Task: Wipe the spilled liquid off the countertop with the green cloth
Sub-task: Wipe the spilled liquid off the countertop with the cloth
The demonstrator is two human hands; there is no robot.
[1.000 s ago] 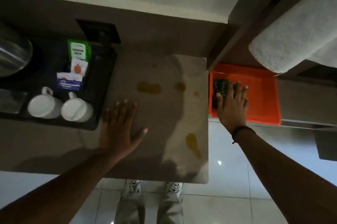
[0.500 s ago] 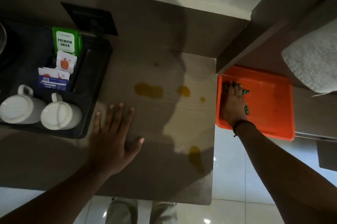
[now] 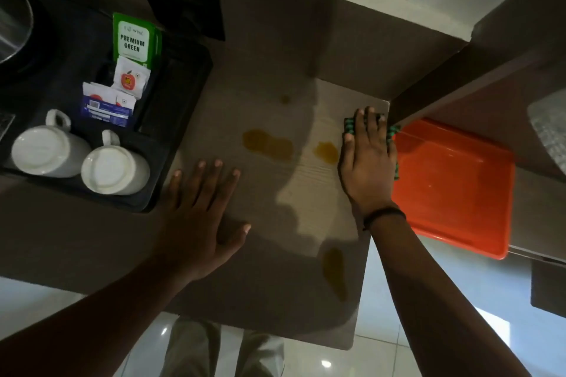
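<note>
My right hand (image 3: 366,159) lies flat on the green cloth (image 3: 349,128) at the right edge of the wooden countertop (image 3: 254,107); only the cloth's edges show around my fingers. Yellow-brown spills sit on the counter: a double puddle (image 3: 268,143) in the middle, a smaller one (image 3: 327,152) just left of my right hand, a tiny drop (image 3: 285,99) farther back, and a long streak (image 3: 335,271) near the front edge. My left hand (image 3: 202,208) rests palm down with fingers spread on the counter, left of the spills.
An orange tray (image 3: 459,189) sits on a lower shelf right of the counter. A black tray (image 3: 183,91) at left holds two upturned white cups (image 3: 115,166) and tea sachets (image 3: 131,39). A dark wall plate (image 3: 183,5) is behind.
My right hand has come out of the orange tray with the green cloth and now presses it on the counter's right edge. My left hand stays flat on the counter.
</note>
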